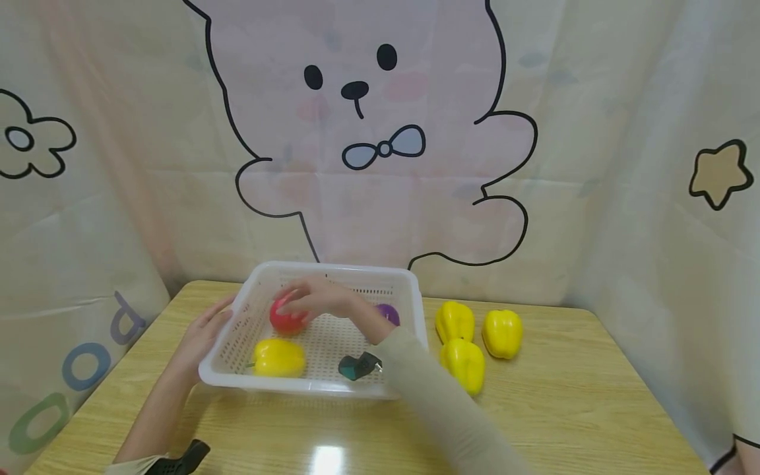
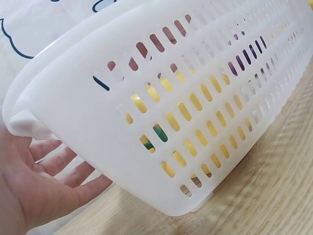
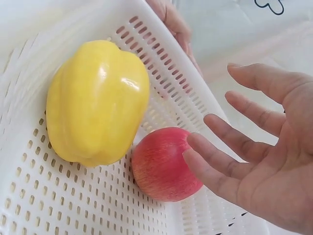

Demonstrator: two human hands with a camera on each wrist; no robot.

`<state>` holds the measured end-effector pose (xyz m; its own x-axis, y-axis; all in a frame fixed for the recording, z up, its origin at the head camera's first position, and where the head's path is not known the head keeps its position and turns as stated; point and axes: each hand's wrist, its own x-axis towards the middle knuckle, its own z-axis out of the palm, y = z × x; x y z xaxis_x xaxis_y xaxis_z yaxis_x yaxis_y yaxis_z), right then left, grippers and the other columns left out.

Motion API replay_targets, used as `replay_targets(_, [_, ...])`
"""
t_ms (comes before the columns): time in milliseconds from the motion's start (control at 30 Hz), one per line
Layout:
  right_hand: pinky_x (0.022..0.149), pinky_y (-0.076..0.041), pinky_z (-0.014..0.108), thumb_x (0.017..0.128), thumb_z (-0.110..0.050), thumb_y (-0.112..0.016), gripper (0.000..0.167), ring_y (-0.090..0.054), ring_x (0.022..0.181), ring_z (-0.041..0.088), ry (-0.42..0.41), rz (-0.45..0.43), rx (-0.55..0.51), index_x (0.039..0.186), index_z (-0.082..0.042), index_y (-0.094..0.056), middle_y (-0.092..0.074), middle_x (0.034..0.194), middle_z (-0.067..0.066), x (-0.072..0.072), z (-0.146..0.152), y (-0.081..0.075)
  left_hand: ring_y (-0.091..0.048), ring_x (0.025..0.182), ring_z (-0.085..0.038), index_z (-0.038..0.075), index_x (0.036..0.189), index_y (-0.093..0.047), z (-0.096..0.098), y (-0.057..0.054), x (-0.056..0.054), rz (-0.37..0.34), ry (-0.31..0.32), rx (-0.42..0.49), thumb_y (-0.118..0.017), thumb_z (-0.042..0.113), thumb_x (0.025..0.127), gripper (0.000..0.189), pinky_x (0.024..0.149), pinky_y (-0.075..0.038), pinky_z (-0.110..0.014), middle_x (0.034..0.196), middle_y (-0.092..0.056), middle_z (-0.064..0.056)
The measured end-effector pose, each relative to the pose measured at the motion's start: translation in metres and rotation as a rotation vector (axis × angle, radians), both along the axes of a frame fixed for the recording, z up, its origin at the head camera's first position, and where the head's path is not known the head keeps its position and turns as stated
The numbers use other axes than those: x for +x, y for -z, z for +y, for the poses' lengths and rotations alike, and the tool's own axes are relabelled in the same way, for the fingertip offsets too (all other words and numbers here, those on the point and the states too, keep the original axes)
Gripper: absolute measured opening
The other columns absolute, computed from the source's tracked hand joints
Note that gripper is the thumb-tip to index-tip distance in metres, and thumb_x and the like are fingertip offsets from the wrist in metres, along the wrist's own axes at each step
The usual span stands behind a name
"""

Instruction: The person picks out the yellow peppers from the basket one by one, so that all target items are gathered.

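A white perforated plastic basket [image 1: 324, 386] stands on the table, a yellow bell pepper [image 1: 279, 358] and a red apple [image 1: 287, 315] inside it. My right hand [image 1: 317, 298] reaches over the apple; in the right wrist view its fingers [image 3: 222, 134] are spread and loosely bent, close beside the apple [image 3: 166, 164], and grip nothing. At the basket's left end my left hand [image 1: 204, 340] rests against the outer wall. Its fingers [image 2: 58, 159] lie below the rim in the left wrist view; the thumb is hidden. A purple thing [image 1: 388, 313] in the basket is partly covered by the right forearm.
Three yellow bell peppers stand right of the basket: one at the back [image 1: 454, 321], one in front [image 1: 463, 365], one farther right [image 1: 502, 334]. A printed curtain [image 1: 368, 218] hangs behind the wooden table [image 1: 570, 396].
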<state>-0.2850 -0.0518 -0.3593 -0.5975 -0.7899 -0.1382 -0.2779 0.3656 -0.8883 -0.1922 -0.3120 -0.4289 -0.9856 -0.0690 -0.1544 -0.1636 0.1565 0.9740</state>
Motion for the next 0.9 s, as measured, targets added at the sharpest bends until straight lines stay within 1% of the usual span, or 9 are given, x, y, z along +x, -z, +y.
replay_targets(167, [0.095,-0.060,0.040,0.101,-0.022,-0.072,0.045,-0.068,0.116,0.028,-0.018,-0.001,0.000,0.144,-0.012,-0.063,-0.062,0.145,0.012,-0.002,-0.003,0.007,-0.063,0.102,0.000,0.023,0.171,-0.018,0.001,0.000,0.000,-0.019,0.000,0.002,-0.037,0.049,0.114,0.065,0.086,-0.059,-0.028,0.166,-0.031,-0.026])
replay_targets(267, [0.095,-0.060,0.040,0.100,-0.022,-0.072,0.047,-0.067,0.117,0.027,-0.024,0.014,0.011,0.144,-0.010,-0.063,-0.061,0.146,0.014,-0.003,-0.004,0.010,-0.063,0.102,-0.001,0.023,0.171,-0.018,0.001,0.000,0.000,-0.021,-0.002,0.001,-0.036,0.048,0.114,0.065,0.086,-0.059,-0.029,0.166,-0.031,-0.026])
replay_targets(367, [0.095,-0.060,0.039,0.100,-0.023,-0.073,0.047,-0.066,0.116,0.024,-0.017,0.011,0.030,0.144,-0.011,-0.063,-0.062,0.145,0.010,-0.003,-0.005,0.012,-0.063,0.102,-0.001,0.023,0.171,-0.018,0.001,0.000,0.000,-0.022,-0.007,-0.003,-0.036,0.048,0.114,0.065,0.086,-0.059,-0.029,0.166,-0.031,-0.026])
replay_targets(500, [0.096,-0.059,0.038,0.100,-0.024,-0.072,0.046,-0.064,0.115,0.021,-0.036,-0.008,0.048,0.143,-0.011,-0.063,-0.062,0.144,0.008,-0.003,-0.007,0.017,-0.064,0.102,-0.002,0.024,0.171,-0.018,0.001,0.001,0.000,-0.024,-0.007,-0.001,-0.036,0.048,0.114,0.064,0.086,-0.059,-0.029,0.166,-0.032,-0.025])
replay_targets(667, [0.100,-0.057,0.042,0.101,-0.024,-0.070,0.046,-0.063,0.117,0.024,-0.074,-0.048,0.042,0.143,-0.009,-0.061,-0.061,0.144,0.010,-0.004,-0.008,0.022,-0.065,0.101,-0.003,0.023,0.171,-0.019,0.000,0.001,0.001,-0.015,0.002,0.003,-0.036,0.047,0.114,0.064,0.085,-0.060,-0.031,0.164,-0.032,-0.026])
replay_targets(833, [0.099,-0.058,0.042,0.101,-0.025,-0.071,0.046,-0.064,0.117,0.025,-0.080,-0.072,0.048,0.143,-0.010,-0.060,-0.064,0.139,0.005,-0.005,-0.008,0.025,-0.065,0.100,-0.003,0.022,0.170,-0.020,0.001,0.000,0.001,-0.006,-0.002,-0.001,-0.037,0.047,0.114,0.064,0.085,-0.060,-0.031,0.162,-0.035,-0.025])
replay_targets(900, [0.098,-0.058,0.042,0.101,-0.025,-0.071,0.046,-0.064,0.118,0.027,-0.088,-0.082,0.060,0.143,-0.010,-0.060,-0.066,0.134,0.002,-0.006,-0.008,0.026,-0.066,0.100,-0.003,0.022,0.170,-0.020,0.001,0.000,0.001,-0.004,-0.005,-0.001,-0.038,0.047,0.114,0.064,0.085,-0.060,-0.031,0.161,-0.036,-0.024])
